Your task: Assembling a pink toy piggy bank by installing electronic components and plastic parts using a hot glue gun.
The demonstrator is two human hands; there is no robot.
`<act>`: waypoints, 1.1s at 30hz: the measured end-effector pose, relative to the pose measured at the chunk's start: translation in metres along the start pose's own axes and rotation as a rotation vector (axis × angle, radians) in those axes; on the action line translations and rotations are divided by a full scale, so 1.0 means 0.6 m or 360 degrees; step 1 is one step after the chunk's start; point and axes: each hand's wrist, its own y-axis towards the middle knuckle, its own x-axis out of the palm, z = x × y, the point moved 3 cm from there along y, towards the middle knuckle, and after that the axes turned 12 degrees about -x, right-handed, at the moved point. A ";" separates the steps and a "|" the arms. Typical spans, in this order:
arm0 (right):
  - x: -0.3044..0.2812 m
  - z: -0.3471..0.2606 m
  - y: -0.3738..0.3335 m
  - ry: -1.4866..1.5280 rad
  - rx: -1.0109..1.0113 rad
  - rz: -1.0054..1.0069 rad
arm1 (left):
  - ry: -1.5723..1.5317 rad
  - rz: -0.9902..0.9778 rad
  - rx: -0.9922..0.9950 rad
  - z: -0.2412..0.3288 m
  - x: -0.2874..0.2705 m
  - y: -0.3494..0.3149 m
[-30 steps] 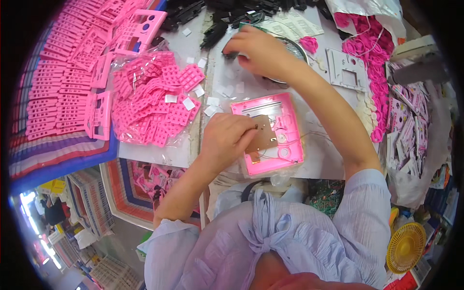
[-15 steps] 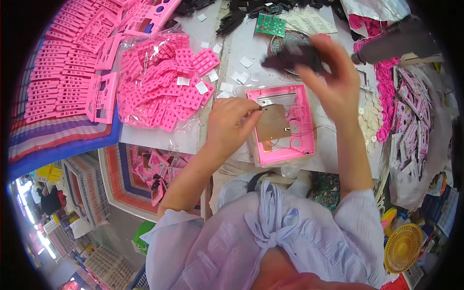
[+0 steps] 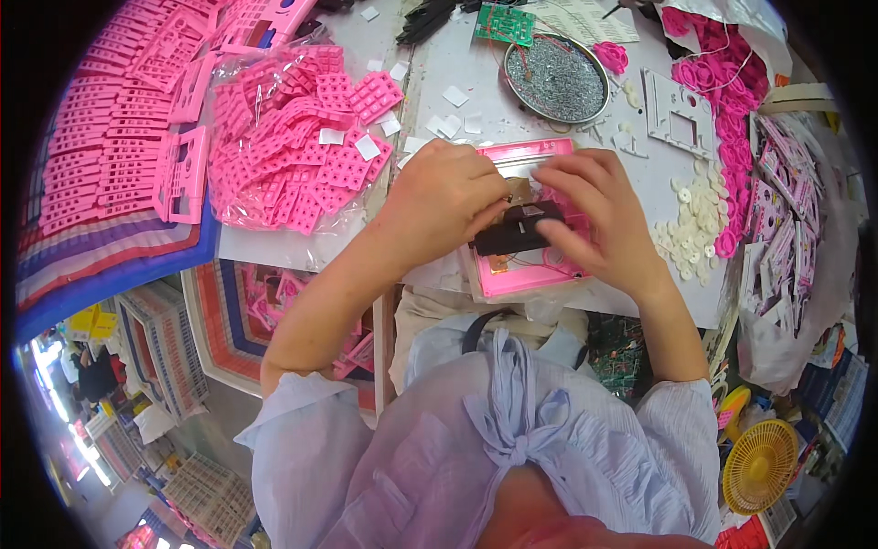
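Observation:
A pink plastic case point(image 3: 521, 284) lies in front of me with its inside facing up. Across its middle sits a black plastic part point(image 3: 512, 235), which covers most of a brownish plate inside. My right hand point(image 3: 599, 215) holds the part's right end, thumb over it and the other fingers curved above. At the left end, my left hand point(image 3: 448, 192) is closed, thumb and fingertips pressed together at the part's upper left corner; whatever they pinch is hidden.
Beyond the case stands a round dish of small metal pieces point(image 3: 556, 80) beside a green circuit board point(image 3: 505, 25). Bagged pink keypads point(image 3: 302, 146) lie left, with stacked pink panels point(image 3: 110, 137) farther out. White discs point(image 3: 692, 224) and a white frame point(image 3: 679, 114) are right.
My right hand has brought the black part from beside the dish down into the pink case. My left hand stays closed at the case's left side. A dark tool at upper right has moved away.

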 end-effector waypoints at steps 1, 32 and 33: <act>0.004 -0.008 0.011 0.0007 -0.0037 -0.0018 | 0.0012 0.0018 0.0012 0.001 0.001 -0.001; 0.027 -0.018 0.017 0.0147 -0.0121 -0.0532 | -0.0238 -0.0587 -0.0330 0.003 -0.019 0.007; 0.026 -0.018 0.019 0.0145 -0.0127 -0.0536 | -0.0332 -0.0601 -0.0452 -0.002 -0.015 0.007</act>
